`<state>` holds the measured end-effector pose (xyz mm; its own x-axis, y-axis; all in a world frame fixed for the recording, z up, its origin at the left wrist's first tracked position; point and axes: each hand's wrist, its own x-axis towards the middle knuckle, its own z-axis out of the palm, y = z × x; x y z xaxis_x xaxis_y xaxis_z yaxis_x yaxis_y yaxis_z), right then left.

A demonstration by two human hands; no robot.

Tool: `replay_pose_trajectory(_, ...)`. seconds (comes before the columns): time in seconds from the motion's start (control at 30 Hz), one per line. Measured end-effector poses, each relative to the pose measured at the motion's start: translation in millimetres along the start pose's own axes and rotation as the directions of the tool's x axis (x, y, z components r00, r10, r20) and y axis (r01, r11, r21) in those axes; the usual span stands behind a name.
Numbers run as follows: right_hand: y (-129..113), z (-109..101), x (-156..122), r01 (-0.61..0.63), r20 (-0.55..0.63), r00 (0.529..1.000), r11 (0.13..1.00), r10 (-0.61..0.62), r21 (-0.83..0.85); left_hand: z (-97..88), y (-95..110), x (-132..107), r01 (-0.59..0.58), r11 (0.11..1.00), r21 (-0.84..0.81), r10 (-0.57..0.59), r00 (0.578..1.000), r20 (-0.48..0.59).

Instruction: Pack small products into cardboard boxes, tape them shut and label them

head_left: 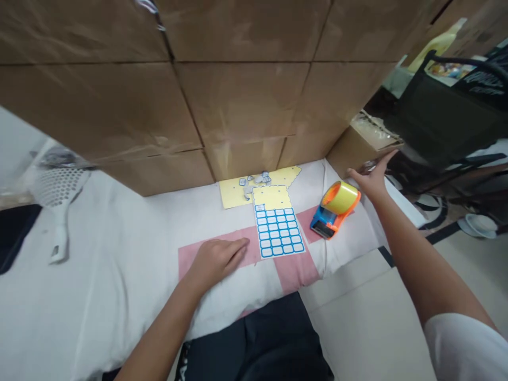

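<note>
My left hand lies on the pink-and-white cloth, its fingers loosely extended and nothing in them. Its fingertips point at a sheet of blue-bordered labels, close to the sheet's left edge. One label at the top left of that sheet seems to carry small marks. The sheet's yellow top part overlaps a yellow backing sheet with small used pieces on it. At the right, my right hand spans the near end of a small cardboard box, thumb and fingers spread around its corner. An orange-and-blue tape dispenser with yellow tape sits beside that hand.
Stacked cardboard boxes form a wall behind the cloth. A white slotted skimmer lies at the left near a dark flat item. A black-framed chair and a white bowl are at the right.
</note>
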<state>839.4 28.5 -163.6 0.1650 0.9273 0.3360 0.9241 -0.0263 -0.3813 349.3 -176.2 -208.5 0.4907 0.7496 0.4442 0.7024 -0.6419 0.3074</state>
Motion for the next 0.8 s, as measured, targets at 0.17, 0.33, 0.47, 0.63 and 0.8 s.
replay_pose_trajectory(0.17, -28.9, -0.2, 36.1, -0.01, 0.189, 0.982, 1.0, 0.011, -0.006, 0.3, 0.7, -6.2, 0.047, 0.998, -0.039, -0.048, 0.999, -0.012)
replay_pose_trajectory(0.33, -46.3, -10.9, 8.9, -0.223, -0.154, 0.962, 0.974, 0.227, 0.043, -8.6, -1.1, -10.9, 0.112, 0.987, -0.115, -0.132, 0.975, -0.18)
replay_pose_trajectory(0.47, -69.1, -20.6, -76.7, 0.15, -0.426, 0.897, 0.988, -0.122, 0.033, -23.3, -1.7, -10.7, 0.237, 0.954, -0.182, -0.283, 0.911, -0.299)
replay_pose_trajectory(0.63, -116.2, -24.0, -195.4, 0.586, -0.433, 0.673, 0.789, -0.6, -0.182, -45.1, -3.8, -13.9, 0.302, 0.855, -0.421, -0.459, 0.818, -0.346)
replay_pose_trajectory(0.8, -162.0, 0.4, -251.6, 0.784, -0.098, 0.618, 0.603, -0.78, 0.145, -80.8, -29.8, -26.3, 0.323, 0.517, -0.793, -0.757, 0.605, -0.247)
